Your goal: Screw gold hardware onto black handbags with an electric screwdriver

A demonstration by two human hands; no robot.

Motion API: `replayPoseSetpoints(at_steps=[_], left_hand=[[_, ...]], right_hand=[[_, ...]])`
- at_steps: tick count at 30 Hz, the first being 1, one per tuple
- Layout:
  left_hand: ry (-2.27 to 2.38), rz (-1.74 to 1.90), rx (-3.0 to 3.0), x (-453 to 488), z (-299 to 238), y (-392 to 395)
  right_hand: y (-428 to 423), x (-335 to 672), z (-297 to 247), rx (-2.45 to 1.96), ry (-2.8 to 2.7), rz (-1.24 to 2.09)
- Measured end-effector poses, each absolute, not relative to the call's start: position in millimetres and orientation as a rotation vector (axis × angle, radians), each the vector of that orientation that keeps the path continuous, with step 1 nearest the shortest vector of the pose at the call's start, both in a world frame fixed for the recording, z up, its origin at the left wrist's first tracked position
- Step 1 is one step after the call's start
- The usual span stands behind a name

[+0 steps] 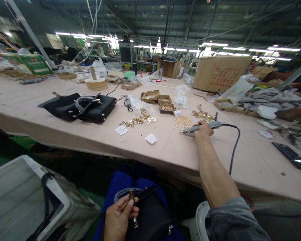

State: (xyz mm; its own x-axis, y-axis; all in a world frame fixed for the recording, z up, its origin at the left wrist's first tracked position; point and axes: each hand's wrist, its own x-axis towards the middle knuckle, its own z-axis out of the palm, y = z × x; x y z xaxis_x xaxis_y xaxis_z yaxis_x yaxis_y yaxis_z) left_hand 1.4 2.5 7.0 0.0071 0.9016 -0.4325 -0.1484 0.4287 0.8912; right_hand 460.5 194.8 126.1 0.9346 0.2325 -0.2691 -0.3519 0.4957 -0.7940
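Observation:
My right hand [202, 130] is wrapped round a grey electric screwdriver [214, 125], its thin bit pointing left over the table beside a pile of small gold screws [183, 122]. Down at my lap, my left hand [120, 216] pinches a gold metal clasp [131, 194] between thumb and fingers. Below and right of that hand, a black handbag [153, 214] with metal fittings rests on my blue-covered lap. Gold metal pieces [203, 114] lie just beyond the screwdriver, and more gold buckles [134, 122] spill from a clear plastic bag.
Two black bags [90, 108] sit at the table's left. Small cardboard boxes [167, 107] and a tape roll [95, 83] stand farther back. A phone [292, 155] lies at right. The screwdriver's cable [238, 140] hangs over the table edge [165, 164]. A white crate [27, 197] stands lower left.

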Motion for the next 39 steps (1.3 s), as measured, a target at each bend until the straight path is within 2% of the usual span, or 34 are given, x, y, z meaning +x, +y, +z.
replayPoseSetpoints(at_steps=[39], left_hand=[[1.297,0.965,0.778,1,11,1]], right_hand=[[186,465,127,-0.98,0.096,0.388]])
